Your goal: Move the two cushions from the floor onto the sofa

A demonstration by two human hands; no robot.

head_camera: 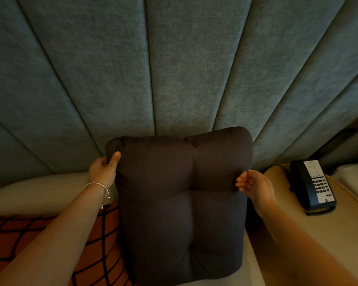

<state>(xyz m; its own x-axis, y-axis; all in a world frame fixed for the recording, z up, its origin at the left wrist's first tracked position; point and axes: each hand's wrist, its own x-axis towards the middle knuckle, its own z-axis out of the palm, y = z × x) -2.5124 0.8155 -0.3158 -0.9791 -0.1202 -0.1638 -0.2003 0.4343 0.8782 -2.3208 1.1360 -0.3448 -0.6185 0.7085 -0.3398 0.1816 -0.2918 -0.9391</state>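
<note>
A tall wall (174,69) of padded blue-grey panels fills the background, and below it runs the pale sofa (39,193). The dark cushion (180,203) stands propped on the sofa seat, its top leaning toward the wall, already off the floor. It is plump and tufted into soft lobes, so it looks light, yielding and easy to crease; a corner or edge pinch should hold it, while the middle would only squash. The left hand (103,170) is clamped on the upper left corner, thumb in front and fingers behind. The right hand (254,186) hovers at the right edge with fingers loosely apart, gripping nothing; whether the tips touch the fabric cannot be told. An orange cushion (50,244) with black lines lies to the left. On the right, a phone (312,186) sits on a tan table (339,234).
</note>
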